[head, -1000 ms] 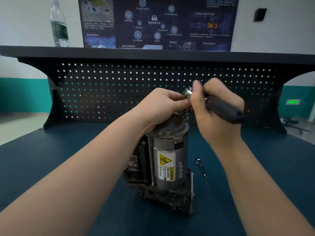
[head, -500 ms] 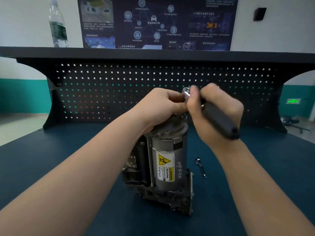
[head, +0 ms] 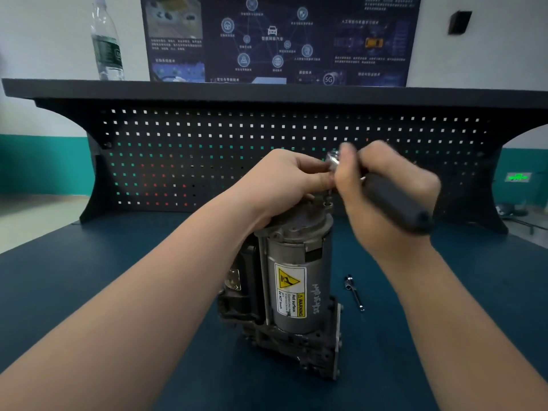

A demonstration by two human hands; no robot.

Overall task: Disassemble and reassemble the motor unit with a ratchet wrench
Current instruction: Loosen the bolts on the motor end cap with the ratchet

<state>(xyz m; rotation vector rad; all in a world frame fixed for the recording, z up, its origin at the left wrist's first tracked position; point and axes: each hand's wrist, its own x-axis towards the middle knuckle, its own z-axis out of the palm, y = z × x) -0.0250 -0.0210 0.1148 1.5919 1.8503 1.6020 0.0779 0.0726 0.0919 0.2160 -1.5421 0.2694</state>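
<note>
A grey cylindrical motor unit [head: 292,289] with a yellow warning label stands upright on its dark cast base near the front of the dark blue bench top [head: 89,292], long axis vertical. Just right of it lies a thin silver bolt [head: 354,293]. The left hand [head: 284,182] cups the motor's top cap, fingers curled around it. The right hand [head: 382,197] is closed around the black-handled ratchet wrench [head: 394,203], chrome head over the cap, handle slanting down toward the right. Behind stand a black pegboard [head: 207,152], a shelf bearing a clear plastic water bottle [head: 106,43], contents unclear, and a dark wall poster [head: 278,40].
</note>
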